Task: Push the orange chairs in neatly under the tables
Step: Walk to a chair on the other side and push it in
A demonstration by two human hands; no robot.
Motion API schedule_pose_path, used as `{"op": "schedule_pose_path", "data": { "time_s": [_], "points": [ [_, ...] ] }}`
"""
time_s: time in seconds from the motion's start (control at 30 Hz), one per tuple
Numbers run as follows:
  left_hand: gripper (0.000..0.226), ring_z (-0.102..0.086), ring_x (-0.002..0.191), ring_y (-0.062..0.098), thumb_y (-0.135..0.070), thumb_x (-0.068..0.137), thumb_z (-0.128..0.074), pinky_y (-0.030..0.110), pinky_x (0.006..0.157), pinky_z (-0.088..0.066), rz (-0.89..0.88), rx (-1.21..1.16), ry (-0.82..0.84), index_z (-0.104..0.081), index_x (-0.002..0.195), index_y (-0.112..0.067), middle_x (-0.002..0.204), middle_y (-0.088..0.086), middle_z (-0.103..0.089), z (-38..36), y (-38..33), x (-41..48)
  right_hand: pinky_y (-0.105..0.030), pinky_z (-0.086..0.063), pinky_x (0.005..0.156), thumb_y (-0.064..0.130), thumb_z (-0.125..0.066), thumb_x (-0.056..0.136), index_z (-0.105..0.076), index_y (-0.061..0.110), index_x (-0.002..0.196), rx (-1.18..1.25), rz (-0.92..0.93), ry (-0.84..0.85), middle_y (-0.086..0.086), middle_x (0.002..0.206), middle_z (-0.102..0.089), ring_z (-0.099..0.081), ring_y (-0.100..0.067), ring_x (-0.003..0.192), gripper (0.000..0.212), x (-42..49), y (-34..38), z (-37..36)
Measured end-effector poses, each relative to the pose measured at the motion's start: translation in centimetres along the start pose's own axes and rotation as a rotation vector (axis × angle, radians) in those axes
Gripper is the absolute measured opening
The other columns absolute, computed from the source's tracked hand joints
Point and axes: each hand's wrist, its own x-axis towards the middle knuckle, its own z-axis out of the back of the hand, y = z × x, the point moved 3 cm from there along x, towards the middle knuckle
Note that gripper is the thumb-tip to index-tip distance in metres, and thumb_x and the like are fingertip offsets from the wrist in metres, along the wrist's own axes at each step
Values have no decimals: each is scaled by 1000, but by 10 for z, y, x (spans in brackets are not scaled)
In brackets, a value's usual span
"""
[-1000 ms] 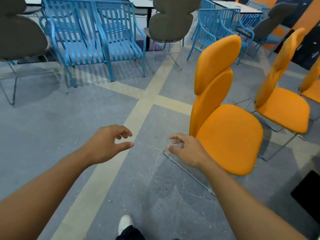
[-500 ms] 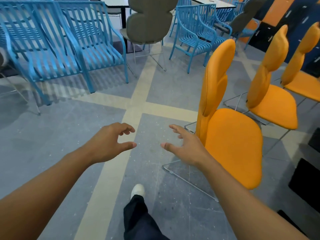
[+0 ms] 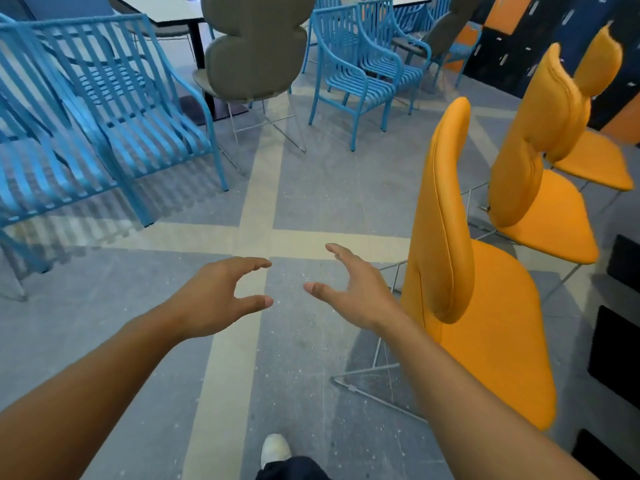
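Three orange chairs stand in a row on the right, seen from the side with their backs toward the left. The nearest orange chair (image 3: 485, 323) is close at my right. A second orange chair (image 3: 540, 202) and a third orange chair (image 3: 595, 157) stand behind it. My right hand (image 3: 353, 289) hovers just left of the nearest chair's back, fingers spread, holding nothing and touching nothing. My left hand (image 3: 221, 296) is held out beside it with loosely curved fingers, also empty. A white-topped table (image 3: 162, 8) stands at the far back.
Blue slatted metal chairs (image 3: 114, 109) fill the left side and more blue chairs (image 3: 360, 64) stand at the back. A grey padded chair (image 3: 252, 46) is tucked at the white table. Black shapes (image 3: 620, 351) lie at the right edge. My shoe (image 3: 275, 448) is on the grey floor.
I have stepped closer; the orange chairs now loom larger and nearer on the right. Both hands have risen and their fingers have spread wider. Neither has taken hold of anything.
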Motion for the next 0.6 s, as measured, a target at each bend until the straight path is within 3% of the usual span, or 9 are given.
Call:
{"op": "schedule_pose_path", "data": {
  "time_s": [0.2, 0.37, 0.53, 0.6],
  "points": [
    [59, -46, 119, 5, -55, 80, -65, 24, 99, -37, -89, 0, 31, -48, 134, -38, 140, -12, -50, 25, 12, 74, -49, -29, 118, 69, -65, 83, -33, 38, 153, -70, -6, -126, 9, 160, -34, -26, -18, 147, 83, 52, 17, 30],
    [56, -50, 115, 8, -52, 80, -64, 23, 93, -41, -181, -8, 106, -51, 132, -36, 138, -10, -52, 46, 26, 137, -49, -36, 115, 69, -64, 83, -38, 38, 151, -110, -45, -226, 5, 158, -38, -33, -20, 145, 79, 99, 28, 63],
    [51, -51, 115, 8, -52, 81, -63, 24, 94, -42, -297, 20, 188, -54, 129, -36, 135, -10, -53, 72, 38, 194, -36, -32, 115, 51, -69, 90, -49, 27, 146, -127, -138, -427, 0, 153, -45, -37, -19, 143, 64, 130, 49, 105],
    [50, -51, 114, 7, -53, 81, -63, 23, 94, -41, -356, 29, 218, -55, 127, -36, 133, -11, -55, 84, 41, 217, -39, -34, 115, 45, -69, 93, -53, 23, 144, -100, -181, -493, 0, 152, -47, -39, -19, 142, 58, 140, 58, 116]
  ]
}}
